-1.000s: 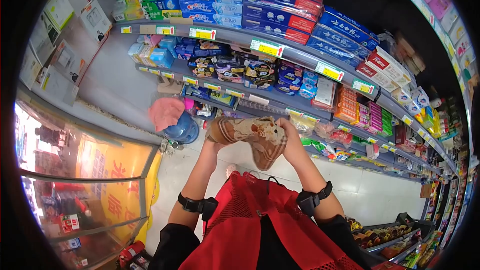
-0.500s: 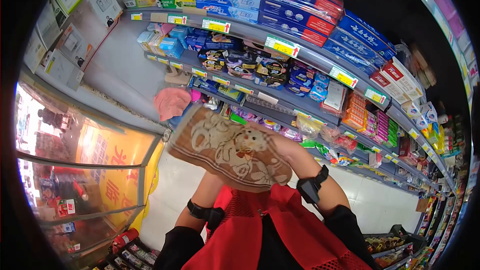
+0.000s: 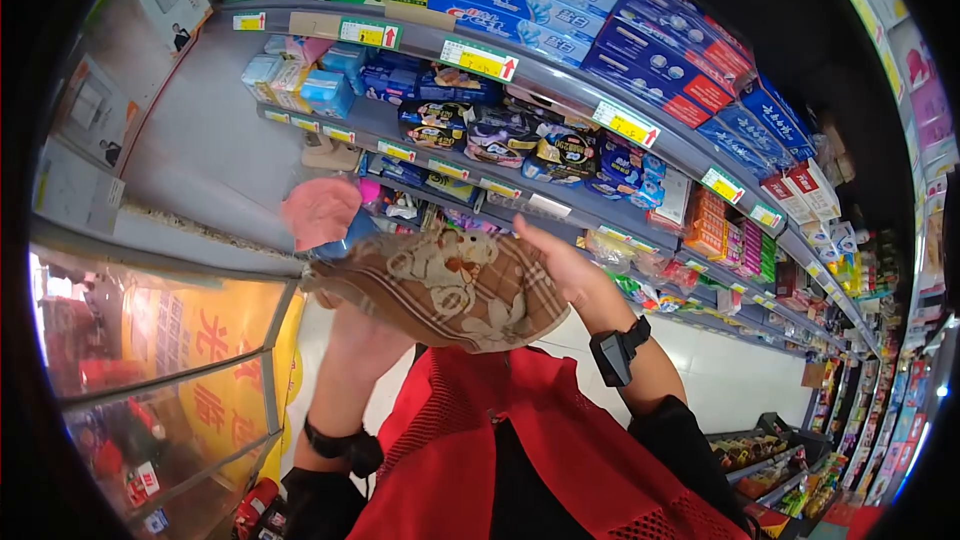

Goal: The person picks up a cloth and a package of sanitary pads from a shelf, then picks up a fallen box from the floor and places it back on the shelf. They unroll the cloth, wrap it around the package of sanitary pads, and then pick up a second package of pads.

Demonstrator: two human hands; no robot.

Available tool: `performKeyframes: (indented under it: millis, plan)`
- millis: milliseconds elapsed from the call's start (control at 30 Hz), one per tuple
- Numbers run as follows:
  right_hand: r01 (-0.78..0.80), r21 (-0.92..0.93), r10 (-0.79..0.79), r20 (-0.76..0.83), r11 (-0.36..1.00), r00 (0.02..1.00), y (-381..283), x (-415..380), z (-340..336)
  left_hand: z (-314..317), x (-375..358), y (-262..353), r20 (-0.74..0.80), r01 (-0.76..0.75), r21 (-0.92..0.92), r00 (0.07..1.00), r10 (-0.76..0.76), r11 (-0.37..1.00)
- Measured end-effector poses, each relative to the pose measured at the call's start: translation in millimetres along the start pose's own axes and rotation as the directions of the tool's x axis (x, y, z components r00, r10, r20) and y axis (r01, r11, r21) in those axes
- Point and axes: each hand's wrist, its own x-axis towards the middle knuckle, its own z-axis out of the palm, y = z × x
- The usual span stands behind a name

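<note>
A folded brown cloth [image 3: 470, 290] with a plaid and teddy-bear pattern spans the space between my hands, above my red vest. My left hand [image 3: 368, 338] is under its left part, holding it from below, with the fingers hidden by the fabric. At the right end, my right hand [image 3: 562, 265] grips the cloth, its thumb pointing up along the edge and the other fingers behind. Beyond the cloth's left end lies a pink cloth [image 3: 322, 212], close to the shelf end.
Shelves [image 3: 560, 205] of packaged goods curve across the front and right, with toothpaste boxes [image 3: 510, 0] on top. A glass-fronted cabinet [image 3: 200, 340] with yellow signage stands at the left. Low racks [image 3: 765, 470] of goods are at the lower right.
The view has moved closer to the shelves. The brown cloth now bends and tilts, its left end curling over my left hand. My right thumb now shows raised beside the cloth.
</note>
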Motion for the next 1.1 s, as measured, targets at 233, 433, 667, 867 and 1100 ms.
performKeyframes:
  millis: [233,433,667,867,1100]
  plan:
    - [0.163,-0.485,-0.135,0.093,0.859,0.986,-16,28,56,-77,27,5,-0.110,-0.146,0.095,0.982,0.156,0.985]
    - [-0.009,-0.895,-0.198,-0.108,0.446,0.974,26,94,-12,-173,59,-23,0.061,-0.138,0.514,0.990,0.125,0.847]
    - [-0.041,-0.826,-0.235,-0.207,0.562,0.950,19,90,-32,-150,59,-44,-0.130,-0.160,-0.309,0.984,0.125,0.937]
    - [-0.009,-0.904,-0.760,-0.365,0.428,0.538,-38,53,-97,-122,53,-47,-0.219,-0.290,-0.235,0.946,0.240,0.928]
    - [0.029,-0.994,-0.942,-0.090,0.105,0.324,-151,59,-251,-148,29,-68,-0.223,-0.460,-0.352,0.887,0.404,0.815]
